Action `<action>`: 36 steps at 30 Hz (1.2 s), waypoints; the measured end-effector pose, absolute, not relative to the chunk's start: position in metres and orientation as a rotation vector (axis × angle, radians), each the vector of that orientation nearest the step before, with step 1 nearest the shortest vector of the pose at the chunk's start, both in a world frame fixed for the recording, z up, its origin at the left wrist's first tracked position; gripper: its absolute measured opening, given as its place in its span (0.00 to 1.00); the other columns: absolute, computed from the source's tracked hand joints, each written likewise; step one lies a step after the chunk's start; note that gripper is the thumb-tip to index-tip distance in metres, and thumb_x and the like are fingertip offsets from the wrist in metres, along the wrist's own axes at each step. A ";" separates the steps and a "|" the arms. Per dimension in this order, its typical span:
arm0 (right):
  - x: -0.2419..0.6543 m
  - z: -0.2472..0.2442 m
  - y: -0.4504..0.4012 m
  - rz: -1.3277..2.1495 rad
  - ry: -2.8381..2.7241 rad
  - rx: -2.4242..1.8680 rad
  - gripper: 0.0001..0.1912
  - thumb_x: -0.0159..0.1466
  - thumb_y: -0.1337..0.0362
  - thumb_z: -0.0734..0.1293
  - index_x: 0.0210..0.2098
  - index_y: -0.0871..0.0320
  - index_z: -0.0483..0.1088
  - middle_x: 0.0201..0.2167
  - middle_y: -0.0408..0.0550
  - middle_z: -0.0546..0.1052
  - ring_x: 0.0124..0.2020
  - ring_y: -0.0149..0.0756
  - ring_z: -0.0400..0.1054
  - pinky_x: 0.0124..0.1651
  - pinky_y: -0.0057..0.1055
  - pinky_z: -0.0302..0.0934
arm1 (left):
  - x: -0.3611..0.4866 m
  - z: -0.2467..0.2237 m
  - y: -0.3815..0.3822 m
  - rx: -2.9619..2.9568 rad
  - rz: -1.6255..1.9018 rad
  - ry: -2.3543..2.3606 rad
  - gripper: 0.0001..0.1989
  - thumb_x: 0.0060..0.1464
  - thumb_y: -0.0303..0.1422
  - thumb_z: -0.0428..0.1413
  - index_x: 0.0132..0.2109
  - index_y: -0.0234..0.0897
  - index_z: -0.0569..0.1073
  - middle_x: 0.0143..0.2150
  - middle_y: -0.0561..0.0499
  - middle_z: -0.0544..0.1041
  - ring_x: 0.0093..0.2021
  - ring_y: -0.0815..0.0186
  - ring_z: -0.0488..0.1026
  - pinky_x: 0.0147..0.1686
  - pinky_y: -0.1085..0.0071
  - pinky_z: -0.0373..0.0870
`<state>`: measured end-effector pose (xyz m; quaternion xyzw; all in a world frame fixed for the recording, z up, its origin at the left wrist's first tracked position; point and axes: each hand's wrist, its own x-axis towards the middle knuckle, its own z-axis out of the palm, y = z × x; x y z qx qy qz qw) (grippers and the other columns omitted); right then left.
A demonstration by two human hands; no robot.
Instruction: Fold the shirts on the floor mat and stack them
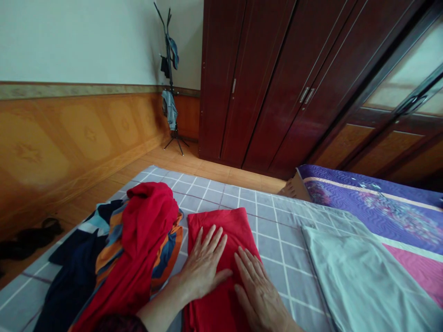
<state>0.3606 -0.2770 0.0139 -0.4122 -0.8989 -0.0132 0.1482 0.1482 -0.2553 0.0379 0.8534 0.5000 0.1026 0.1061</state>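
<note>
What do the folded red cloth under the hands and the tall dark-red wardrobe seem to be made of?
Folded red cloth: soft, matte fabric, judging by its creases; fibre unclear. Tall dark-red wardrobe: probably wood or veneer, perhaps lacquered, judging by its smooth, faint sheen.

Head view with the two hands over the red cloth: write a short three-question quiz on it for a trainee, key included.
1. What do the left hand and the right hand lie on?
A) the purple bedding
B) the folded red cloth
C) the pale green cloth
2. True or false: both hands are clenched into fists.
3. Fill in: in the picture, the heap of clothes lies to the ___ of the folded red cloth.

Key: 1. B. 2. False; their fingers are extended. 3. left.
</note>
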 end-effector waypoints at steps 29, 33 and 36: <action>0.375 0.072 -0.289 0.786 -1.702 -2.195 0.18 0.55 0.55 0.65 0.41 0.58 0.74 0.32 0.50 0.76 0.36 0.43 0.70 0.35 0.32 0.56 | 0.116 0.034 -0.238 2.166 0.360 2.265 0.37 0.58 0.48 0.42 0.61 0.16 0.55 0.54 0.26 0.70 0.52 0.46 0.70 0.46 0.59 0.68; 0.376 0.072 -0.295 0.834 -1.721 -2.106 0.06 0.50 0.63 0.66 0.26 0.60 0.71 0.24 0.46 0.73 0.30 0.36 0.66 0.30 0.29 0.51 | 0.127 0.050 -0.252 1.981 0.073 2.230 0.31 0.59 0.48 0.39 0.55 0.24 0.64 0.44 0.30 0.76 0.44 0.45 0.75 0.39 0.57 0.69; 0.381 0.065 -0.313 1.051 -1.596 -1.902 0.04 0.49 0.65 0.66 0.24 0.59 0.66 0.21 0.41 0.69 0.25 0.29 0.62 0.27 0.26 0.49 | 0.136 0.059 -0.259 1.930 0.001 2.181 0.28 0.59 0.49 0.39 0.50 0.29 0.67 0.40 0.34 0.78 0.42 0.46 0.76 0.39 0.57 0.69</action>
